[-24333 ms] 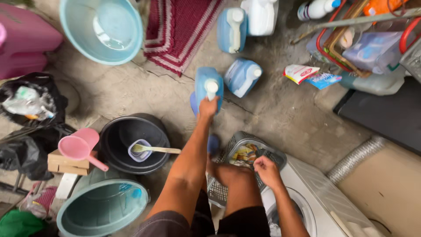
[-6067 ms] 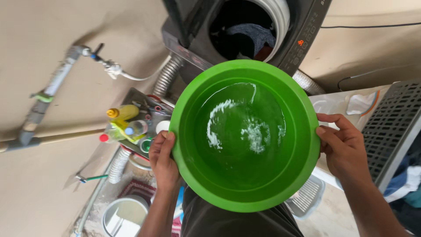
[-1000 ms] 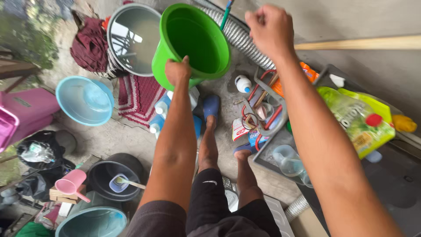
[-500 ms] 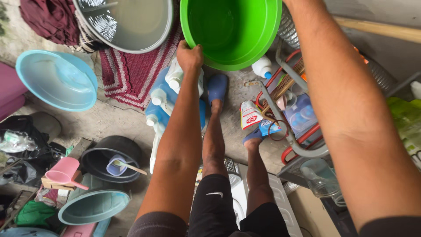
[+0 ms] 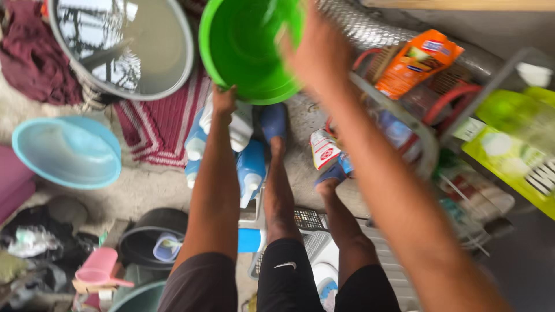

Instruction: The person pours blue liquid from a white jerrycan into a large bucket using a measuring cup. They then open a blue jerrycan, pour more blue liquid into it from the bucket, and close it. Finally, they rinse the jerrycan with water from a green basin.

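I hold a bright green plastic basin [image 5: 245, 46] out in front of me, tilted so its inside faces me. My left hand [image 5: 224, 99] grips its lower rim. My right hand [image 5: 315, 52] is blurred and lies against the basin's right rim, fingers spread over the edge; whether it grips the rim I cannot tell. Below the basin stand blue and white detergent bottles [image 5: 250, 167] on the concrete by my feet.
A large metal tub of water [image 5: 124, 46] sits upper left beside a red striped mat [image 5: 162, 127]. A light blue basin [image 5: 66, 151] lies left, a black bucket [image 5: 150, 237] and pink scoop [image 5: 101, 268] lower left. A wire rack [image 5: 404, 115] of cleaning packets stands right.
The green basin has moved left and nearer the metal tub. My right hand has swung in from the right onto the basin's rim. The view has shifted down and closer.
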